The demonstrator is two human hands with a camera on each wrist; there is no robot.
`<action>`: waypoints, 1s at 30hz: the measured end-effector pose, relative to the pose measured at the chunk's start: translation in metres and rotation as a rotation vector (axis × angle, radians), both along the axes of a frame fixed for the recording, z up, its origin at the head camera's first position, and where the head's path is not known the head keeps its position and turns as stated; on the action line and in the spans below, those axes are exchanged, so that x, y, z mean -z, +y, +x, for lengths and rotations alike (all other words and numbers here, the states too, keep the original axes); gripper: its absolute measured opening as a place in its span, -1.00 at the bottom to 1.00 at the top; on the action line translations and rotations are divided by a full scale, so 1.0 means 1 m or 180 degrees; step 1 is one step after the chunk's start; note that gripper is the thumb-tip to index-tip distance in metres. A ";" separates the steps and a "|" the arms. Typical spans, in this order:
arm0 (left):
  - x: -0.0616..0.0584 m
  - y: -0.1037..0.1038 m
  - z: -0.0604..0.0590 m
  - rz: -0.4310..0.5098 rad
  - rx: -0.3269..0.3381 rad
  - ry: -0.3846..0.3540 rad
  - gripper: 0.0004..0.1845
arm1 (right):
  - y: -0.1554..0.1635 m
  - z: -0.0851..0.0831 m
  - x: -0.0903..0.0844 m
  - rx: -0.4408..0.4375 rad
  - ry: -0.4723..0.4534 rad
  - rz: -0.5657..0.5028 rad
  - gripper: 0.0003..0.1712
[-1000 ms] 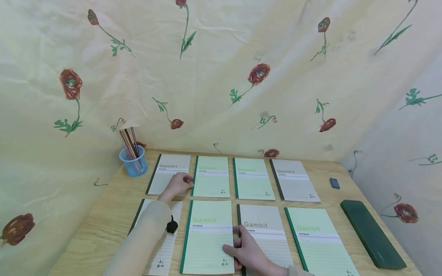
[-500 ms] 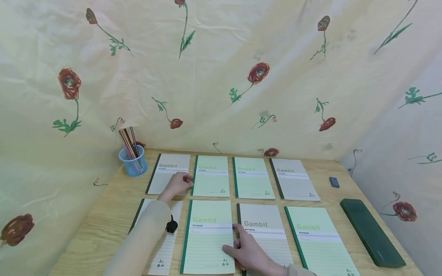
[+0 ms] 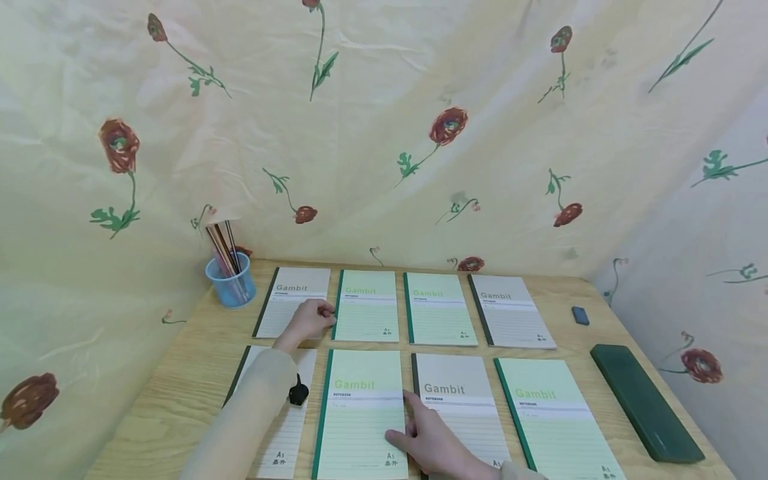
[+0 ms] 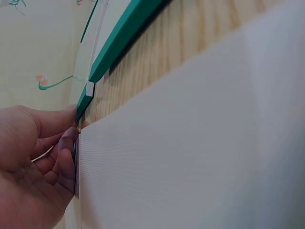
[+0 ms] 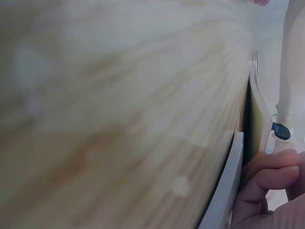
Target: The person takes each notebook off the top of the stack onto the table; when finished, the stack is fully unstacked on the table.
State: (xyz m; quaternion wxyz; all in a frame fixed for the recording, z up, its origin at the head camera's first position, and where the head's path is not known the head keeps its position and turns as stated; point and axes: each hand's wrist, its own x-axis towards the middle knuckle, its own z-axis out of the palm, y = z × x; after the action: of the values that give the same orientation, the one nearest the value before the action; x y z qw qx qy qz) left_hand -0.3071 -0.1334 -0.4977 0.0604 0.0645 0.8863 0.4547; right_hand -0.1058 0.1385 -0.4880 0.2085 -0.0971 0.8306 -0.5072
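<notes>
A green-spined notebook (image 3: 360, 413) lies in the middle of the front row. My right hand (image 3: 435, 437) pinches its right edge, thumb on the cover and fingers tucked at the side. In the right wrist view, curled fingers (image 5: 267, 179) grip close to a raised cover edge. My left hand (image 3: 309, 320) rests over the lower right corner of the grey notebook (image 3: 294, 293) in the back row. Its fingers are loosely curled, and the thumb touches a green spine (image 4: 85, 102) in the left wrist view. That spine belongs to the back-row green notebook (image 3: 367, 307).
More notebooks stand in two rows: a green one (image 3: 441, 310) and a grey one (image 3: 510, 310) behind, a grey one (image 3: 459, 400) and a green one (image 3: 558, 413) in front. A blue pencil cup (image 3: 234, 287), a dark green case (image 3: 648, 403) and a small dark block (image 3: 580, 316) flank them.
The green notebook under my right hand has shifted very slightly toward me, with small finger movement at its edge. My left hand stays where it was.
</notes>
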 end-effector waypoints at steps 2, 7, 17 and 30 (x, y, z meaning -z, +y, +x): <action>0.000 0.000 0.000 0.0012 -0.0008 -0.0009 -0.74 | 0.000 0.001 0.000 0.0014 -0.0004 0.0052 0.00; -0.001 0.000 0.000 0.0023 0.0016 0.0019 -0.74 | 0.000 0.001 -0.003 0.0076 -0.0065 0.0065 0.04; 0.000 -0.001 -0.001 0.0002 0.0012 0.0006 -0.74 | 0.006 -0.003 -0.004 -0.0028 -0.0073 0.0016 -0.03; -0.002 0.002 0.001 -0.0038 -0.0005 0.0027 -0.75 | 0.005 -0.003 -0.005 -0.0079 0.0022 0.0089 -0.14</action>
State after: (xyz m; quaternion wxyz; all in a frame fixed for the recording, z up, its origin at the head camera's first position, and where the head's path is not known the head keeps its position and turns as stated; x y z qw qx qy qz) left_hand -0.3065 -0.1318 -0.4958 0.0566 0.0655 0.8893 0.4491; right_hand -0.1088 0.1436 -0.4833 0.2132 -0.1062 0.8371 -0.4925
